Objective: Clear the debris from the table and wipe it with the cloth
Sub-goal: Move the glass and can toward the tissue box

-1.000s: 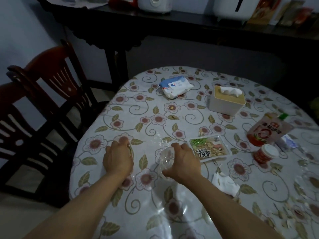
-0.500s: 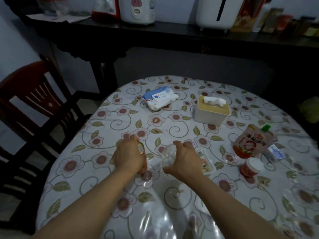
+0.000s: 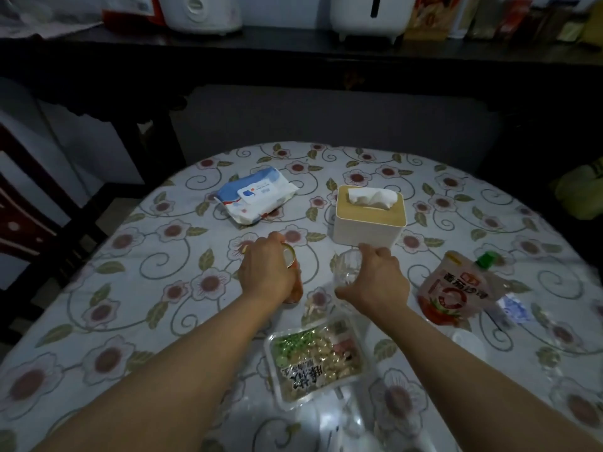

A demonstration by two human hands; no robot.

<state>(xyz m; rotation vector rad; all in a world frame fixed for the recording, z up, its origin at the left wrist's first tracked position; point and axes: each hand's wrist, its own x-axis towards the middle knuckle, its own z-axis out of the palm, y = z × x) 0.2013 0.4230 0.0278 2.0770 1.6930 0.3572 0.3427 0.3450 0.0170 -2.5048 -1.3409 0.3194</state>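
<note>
A round table (image 3: 137,288) carries a floral cloth under clear plastic. My left hand (image 3: 266,272) grips a small orange-red can (image 3: 293,282) with a pale round top, held above the table's middle. My right hand (image 3: 375,282) grips a clear plastic cup (image 3: 347,269) just in front of the tissue box (image 3: 368,213). A sealed snack tray (image 3: 318,357) with green and beige contents lies between my forearms. A red sauce pouch (image 3: 453,288) with a green cap lies to the right. No cloth shows.
A blue-and-white wet-wipe pack (image 3: 257,194) lies at the back left of the table. A small blue-and-white wrapper (image 3: 514,309) lies right of the pouch. A dark sideboard (image 3: 293,53) with white appliances stands behind. Dark red chairs (image 3: 23,216) stand at the left.
Both hands have moved farther across the table with the can and the cup, toward the tissue box. The view has shifted, so the snack tray now lies between my forearms.
</note>
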